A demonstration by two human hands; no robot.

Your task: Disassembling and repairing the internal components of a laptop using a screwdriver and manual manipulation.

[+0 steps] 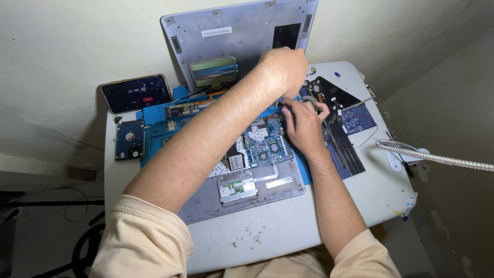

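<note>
Partly hidden under both hands (296,98): motherboard (265,144), far corner unclear.

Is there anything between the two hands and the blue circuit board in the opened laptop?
Nothing visible stands between them. The right hand rests at the far right edge of the blue circuit board, and the left hand hovers just beyond it. What its fingers hold is hidden.

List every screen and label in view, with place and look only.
Phone: far left of the table, lying flat, dark lit screen with a red dot.
White sticker: rectangular, top of the propped grey laptop cover.
White label: small, on the opened laptop base.
</note>
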